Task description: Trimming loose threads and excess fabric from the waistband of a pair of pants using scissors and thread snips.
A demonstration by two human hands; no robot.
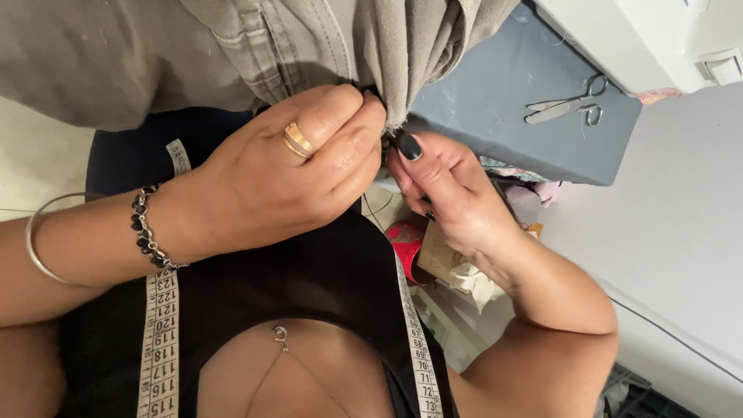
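Note:
My left hand (286,166), with a gold ring and a black bead bracelet, pinches a fold of grey-beige garment fabric (232,46) that hangs across the top of the view. My right hand (445,190), nails painted dark, meets it at the same spot and holds a small dark tool against the fabric's edge; the tool is mostly hidden between the fingers. A white measuring tape (159,333) hangs around my neck over a black top.
A pair of small metal scissors (569,104) lies on a grey-blue table surface (503,116). A white sewing machine (650,39) stands at the upper right. A red container (406,244) with scraps sits below the table edge.

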